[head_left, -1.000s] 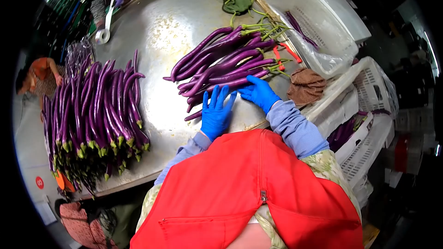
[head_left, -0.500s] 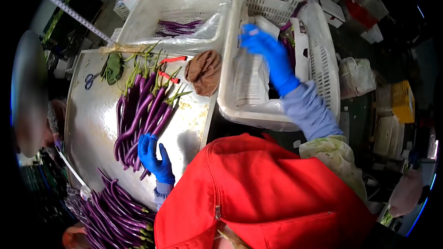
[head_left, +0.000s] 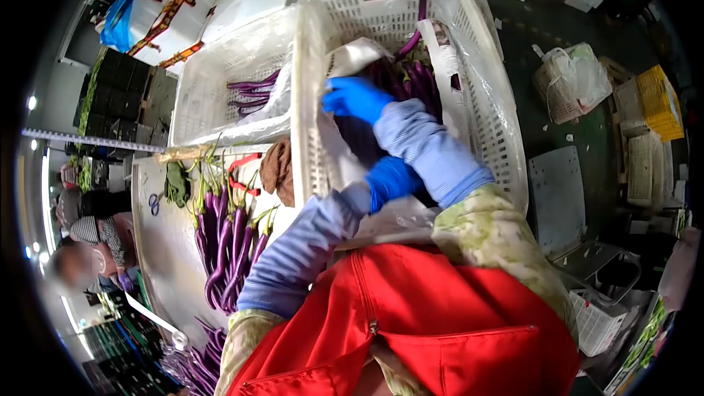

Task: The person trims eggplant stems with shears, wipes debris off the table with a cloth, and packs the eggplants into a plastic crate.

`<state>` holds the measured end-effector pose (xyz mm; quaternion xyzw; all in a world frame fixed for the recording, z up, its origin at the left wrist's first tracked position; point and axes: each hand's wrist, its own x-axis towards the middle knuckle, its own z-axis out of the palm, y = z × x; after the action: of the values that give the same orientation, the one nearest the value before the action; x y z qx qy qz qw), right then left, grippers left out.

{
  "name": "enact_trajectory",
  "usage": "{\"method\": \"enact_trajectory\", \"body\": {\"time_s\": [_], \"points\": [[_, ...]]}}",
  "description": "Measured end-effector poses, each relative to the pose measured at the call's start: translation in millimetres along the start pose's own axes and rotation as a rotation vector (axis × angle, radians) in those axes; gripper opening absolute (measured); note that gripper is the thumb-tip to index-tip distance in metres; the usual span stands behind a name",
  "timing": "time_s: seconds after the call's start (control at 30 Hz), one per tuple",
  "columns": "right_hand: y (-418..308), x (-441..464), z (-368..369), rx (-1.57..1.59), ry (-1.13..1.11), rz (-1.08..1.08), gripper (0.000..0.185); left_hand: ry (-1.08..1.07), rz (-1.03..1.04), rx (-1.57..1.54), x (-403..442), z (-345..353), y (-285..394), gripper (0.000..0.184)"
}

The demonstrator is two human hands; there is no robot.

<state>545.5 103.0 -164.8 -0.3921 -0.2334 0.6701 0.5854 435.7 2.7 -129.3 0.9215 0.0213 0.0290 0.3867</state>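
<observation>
My right hand (head_left: 357, 98), in a blue glove, is inside the large white crate (head_left: 311, 110) near its left wall. Its fingers are closed at the edge of a white paper sheet (head_left: 357, 57), which is folded back toward that wall. Dark purple eggplants (head_left: 419, 88) show in the crate beside the paper. My left hand (head_left: 392, 180), also gloved in blue, reaches over the crate's near end below my right forearm. That forearm and the angle hide its fingers. Another strip of paper (head_left: 449, 81) stands along the right side of the eggplants.
On the metal table (head_left: 169, 249) lie a bunch of eggplants (head_left: 227, 242), scissors (head_left: 155, 203), a green cloth (head_left: 176, 183) and a brown cloth (head_left: 278, 171). A smaller crate (head_left: 213, 106) holds a few eggplants. A person (head_left: 110, 238) is at the far left.
My left hand has moved from beside the table's eggplants into the large crate. The paper is drawn back leftward and more eggplants show. My view has turned toward the crate.
</observation>
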Motion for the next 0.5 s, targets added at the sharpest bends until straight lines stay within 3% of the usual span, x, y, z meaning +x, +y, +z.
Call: {"method": "enact_trajectory", "body": {"time_s": [0.03, 0.07, 0.1, 0.13, 0.2, 0.23, 0.27, 0.3, 0.33, 0.37, 0.4, 0.5], "points": [[-13.2, 0.2, 21.5, 0.042, -0.054, 0.064, 0.021, 0.151, -0.033, -0.128, 4.3, 19.8, -45.9, 0.037], [-24.1, -1.1, 38.2, -0.196, -0.093, 0.058, 0.022, 0.306, -0.047, -0.258, 8.7, 39.1, -91.1, 0.038], [-28.8, -2.2, 44.0, -0.434, -0.133, 0.054, 0.024, 0.351, -0.204, -0.4, 5.2, 43.1, -136.5, 0.04], [-26.1, -1.8, 37.1, -0.35, -0.106, 0.012, 0.018, 0.417, -0.356, -0.551, 1.7, 47.3, -181.9, 0.041], [-27.7, 2.8, -2.5, -0.342, 0.121, -0.302, 0.021, 0.661, -0.563, -0.745, 0.3, 8.3, -192.5, 0.045], [-28.5, 7.2, -31.2, -0.34, 0.228, -0.461, 0.023, 0.854, -0.576, -0.988, -0.6, -21.9, -175.7, 0.05], [-20.9, 29.4, -82.5, -0.443, 0.41, -0.428, 0.023, 1.018, -0.662, -1.002, 5.3, -29.3, -188.8, 0.056], [-10.5, 54.5, -142.2, -0.543, 0.59, -0.387, 0.025, 1.003, -0.622, -1.013, 11.5, -37.7, -182.6, 0.058], [-8.1, 62.1, -188.5, -0.976, 0.713, -0.404, 0.029, 0.988, -0.582, -1.025, 21.5, -53.6, -162.6, 0.059], [-22.4, 57.8, -199.6, -0.417, 0.726, -0.188, 0.028, 0.977, -0.54, -1.036, 29.5, -69.6, -146.9, 0.061], [-35.2, 59.1, -214.3, -0.245, 0.713, -0.135, 0.026, 1.0, -0.454, -0.987, 34.9, -80.5, -141.2, 0.059], [-62.2, 56.9, -202.4, -0.217, 0.877, -0.11, 0.036, 1.033, -0.502, -0.899, 41.8, -111.1, -131.7, 0.056]]}}
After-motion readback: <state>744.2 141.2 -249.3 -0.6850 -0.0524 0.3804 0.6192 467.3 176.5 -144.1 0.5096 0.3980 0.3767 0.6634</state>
